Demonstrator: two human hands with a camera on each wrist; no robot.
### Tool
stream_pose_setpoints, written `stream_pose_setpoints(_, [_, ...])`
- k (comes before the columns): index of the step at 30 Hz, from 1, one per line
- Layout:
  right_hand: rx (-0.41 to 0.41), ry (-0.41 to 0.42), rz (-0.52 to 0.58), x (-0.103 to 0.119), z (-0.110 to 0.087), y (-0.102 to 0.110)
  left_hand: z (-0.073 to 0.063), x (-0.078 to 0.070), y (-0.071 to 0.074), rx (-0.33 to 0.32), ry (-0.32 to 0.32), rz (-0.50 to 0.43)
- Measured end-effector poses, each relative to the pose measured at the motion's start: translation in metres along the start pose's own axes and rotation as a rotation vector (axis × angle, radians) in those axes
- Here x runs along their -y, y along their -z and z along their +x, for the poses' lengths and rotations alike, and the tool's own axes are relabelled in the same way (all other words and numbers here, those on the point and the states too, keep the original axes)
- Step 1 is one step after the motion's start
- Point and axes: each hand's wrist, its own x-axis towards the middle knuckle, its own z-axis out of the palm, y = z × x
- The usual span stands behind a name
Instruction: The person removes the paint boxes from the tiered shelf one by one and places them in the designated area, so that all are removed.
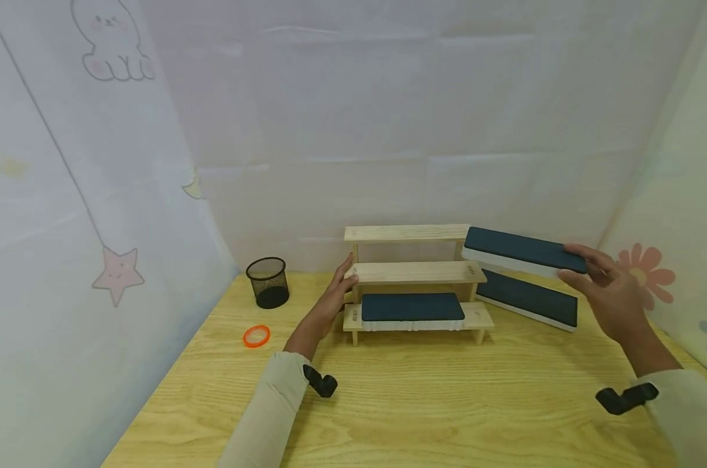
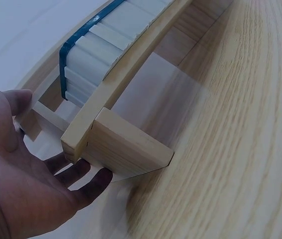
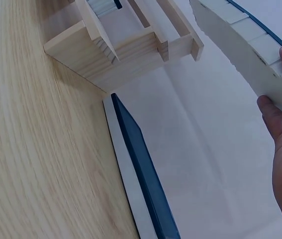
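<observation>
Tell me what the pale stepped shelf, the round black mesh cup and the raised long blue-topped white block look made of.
Pale stepped wooden shelf: wood, apparently unpainted, since grain shows.
Round black mesh cup: probably dark-coated metal, judging by the see-through weave.
Raised long blue-topped white block: uncertain, possibly plastic or foam; the top looks smooth and matt, the sides ridged.

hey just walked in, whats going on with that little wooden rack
A person holds a white block with a dark blue top in the right hand, raised off the table by the right end of the wooden rack. The left hand holds the rack's left end. A similar block sits on the lowest tier, and a third block lies on the table to the right. A black mesh cup stands off to the left.
</observation>
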Motion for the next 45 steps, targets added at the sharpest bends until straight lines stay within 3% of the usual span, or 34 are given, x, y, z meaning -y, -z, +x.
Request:
stream_pose_setpoints(12, [-0.056,-0.015,-0.039,-0.004,-0.006,0.007,0.001,0.001,0.0,0.01,-0.012,-0.003])
stream_pose_setpoints(33, [-0.058,-0.033,0.008,-0.008,-0.018,0.016,0.001,0.003,0.002,0.019,-0.011,-0.006])
stream_pose_setpoints(45, [-0.059,-0.028,-0.033,-0.014,-0.022,0.02,0.002,0.003,0.003,0.029,0.007,-0.018])
